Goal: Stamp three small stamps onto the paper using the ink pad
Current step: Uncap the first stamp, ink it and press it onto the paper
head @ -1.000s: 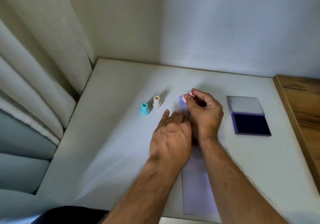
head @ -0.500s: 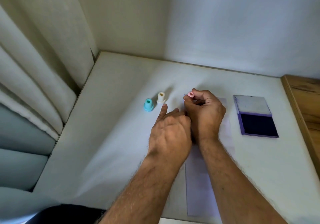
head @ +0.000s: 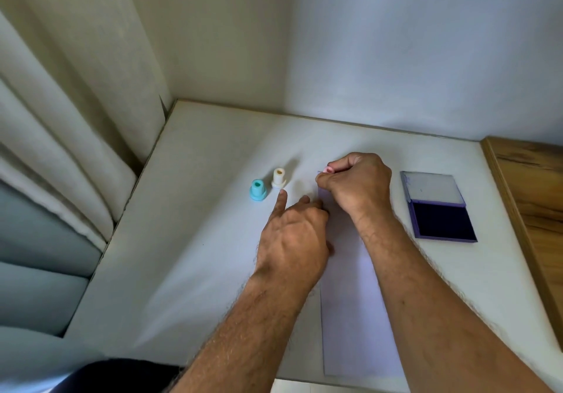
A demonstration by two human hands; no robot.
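Pressing the pink stamp, pinched in the right hand, onto the paper; relaxed left hand steadies it. Probably lift straight up next, no smearing.

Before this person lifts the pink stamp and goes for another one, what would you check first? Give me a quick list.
1. Pink stamp held in the right hand: ok, fingertip grip.
2. Paper steadied by the left hand: ok, fingers rest at its edge.
3. Ink pad open and reachable: ok, lid back, right of the paper.
4. Teal stamp and cream stamp upright, left of the paper: ok.
5. Print made: cannot tell, hand hides it.
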